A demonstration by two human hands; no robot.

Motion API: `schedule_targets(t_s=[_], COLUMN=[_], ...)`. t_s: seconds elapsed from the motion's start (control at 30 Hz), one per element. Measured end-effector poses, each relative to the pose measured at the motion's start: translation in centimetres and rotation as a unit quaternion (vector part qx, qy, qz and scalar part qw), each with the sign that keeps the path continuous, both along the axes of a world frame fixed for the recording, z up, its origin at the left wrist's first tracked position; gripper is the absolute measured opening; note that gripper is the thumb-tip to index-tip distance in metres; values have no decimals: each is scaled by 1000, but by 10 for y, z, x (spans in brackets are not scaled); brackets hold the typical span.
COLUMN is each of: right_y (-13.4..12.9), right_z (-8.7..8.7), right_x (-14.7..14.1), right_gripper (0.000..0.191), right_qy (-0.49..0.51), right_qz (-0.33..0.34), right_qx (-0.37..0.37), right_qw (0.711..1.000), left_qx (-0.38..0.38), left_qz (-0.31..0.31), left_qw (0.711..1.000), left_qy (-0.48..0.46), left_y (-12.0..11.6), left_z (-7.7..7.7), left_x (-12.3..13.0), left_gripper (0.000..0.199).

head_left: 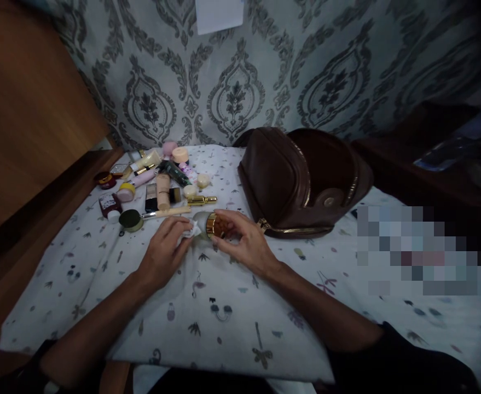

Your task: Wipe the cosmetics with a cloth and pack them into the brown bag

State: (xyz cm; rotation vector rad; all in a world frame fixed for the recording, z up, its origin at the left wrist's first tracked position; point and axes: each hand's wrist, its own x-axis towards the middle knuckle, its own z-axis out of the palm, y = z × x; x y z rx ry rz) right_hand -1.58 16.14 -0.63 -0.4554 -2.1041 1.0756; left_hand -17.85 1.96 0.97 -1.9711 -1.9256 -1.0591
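Over the middle of the patterned cloth, my right hand (pixel 244 241) grips a jar by its gold band, with the jar (pixel 201 225) lying sideways and its pale glass end to the left. My left hand (pixel 166 249) pinches a crumpled white tissue (pixel 191 230) against that glass end. Just behind the hands lie a gold tube (pixel 202 200) and a brush with a pale handle (pixel 170 212). A round green-lidded jar (pixel 131 220) sits left of my left hand. Several cosmetics, among them a beige tube (pixel 163 191), are spread behind it.
A brown leather bag (pixel 273 169) with an open zipper stands at the back right, close to my right hand. Wooden furniture (pixel 35 104) rises on the left. A patterned curtain (pixel 236 87) hangs behind the cloth (pixel 224 339). One area at the right is pixelated.
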Motion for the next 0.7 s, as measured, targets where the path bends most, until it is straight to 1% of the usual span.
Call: schedule_targets(t_s=[0.07, 0.2, 0.27, 0.33, 0.4, 0.5, 0.6, 0.7], right_y=[-1, -2, -3, -4, -5, -7, -9, -8], right_z=[0, -1, -2, -2, -2, 1, 6, 12], right_x=[-1, -4, -6, -8, -9, -10, -10, -8], right_gripper=[42, 43, 45, 48, 50, 47, 35, 20], right_qy=[9, 4, 7, 20, 40, 86, 121, 112], right_qz=[8, 7, 11, 28, 47, 61, 85, 119], right_qx=[-41, -135, -192, -271, -357, -474, -566, -644], right_qw=[999, 991, 981, 962, 932, 874, 811, 748], left_qx=[8, 21, 33, 53, 71, 92, 105, 122], left_qz=[-4, -25, -42, -58, -71, -93, -114, -118], left_qw=[1000, 996, 993, 988, 982, 972, 967, 969], left_qy=[21, 78, 109, 136, 160, 194, 204, 180], left_y=[-1, -3, -4, -4, -4, -5, -5, -5], left_z=[0, 4, 6, 8, 9, 10, 12, 13], left_x=[4, 13, 18, 21, 22, 23, 25, 27], left_gripper=[15, 22, 23, 22, 21, 19, 16, 18])
